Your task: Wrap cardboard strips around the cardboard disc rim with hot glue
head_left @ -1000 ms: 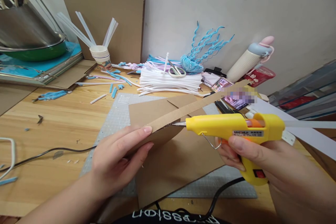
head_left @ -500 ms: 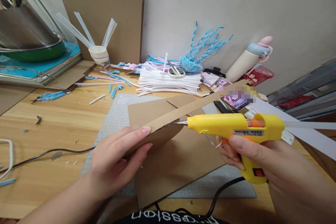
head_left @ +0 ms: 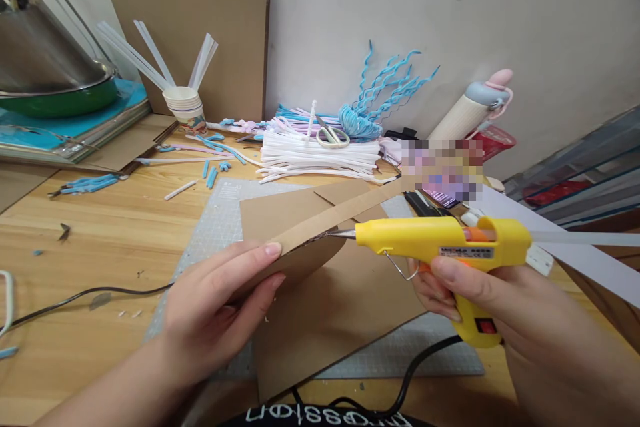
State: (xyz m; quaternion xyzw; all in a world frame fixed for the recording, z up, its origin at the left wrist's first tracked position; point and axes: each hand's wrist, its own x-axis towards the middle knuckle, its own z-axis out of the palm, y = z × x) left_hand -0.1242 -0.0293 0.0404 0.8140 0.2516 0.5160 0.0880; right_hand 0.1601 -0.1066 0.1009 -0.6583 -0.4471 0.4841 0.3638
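Observation:
My left hand (head_left: pixel 225 300) is closed on a curved piece of cardboard (head_left: pixel 305 263), its thumb below and fingers above. A narrow cardboard strip (head_left: pixel 335 213) lies along the upper edge of that piece, pressed under my index finger; its far end reaches toward the back right. In my right hand (head_left: pixel 480 300) is a yellow hot glue gun (head_left: pixel 415 237), held by its handle with fingers around the orange trigger. The metal nozzle points left and meets the seam between strip and piece. A clear glue stick (head_left: pixel 575 237) sticks out of the gun's rear.
Larger cardboard sheets (head_left: pixel 345 320) lie on a grey cutting mat (head_left: pixel 210 213). Behind are white pipe cleaners (head_left: pixel 320 159) with scissors (head_left: pixel 333 137) on top, and paper cups (head_left: pixel 185 110) holding glue sticks. A bottle (head_left: pixel 465 107) leans at right. The gun's black cord (head_left: pixel 413 373) runs below.
The nozzle has moved slightly left along the cardboard seam. The whole view has shifted a little, while both hands keep their hold.

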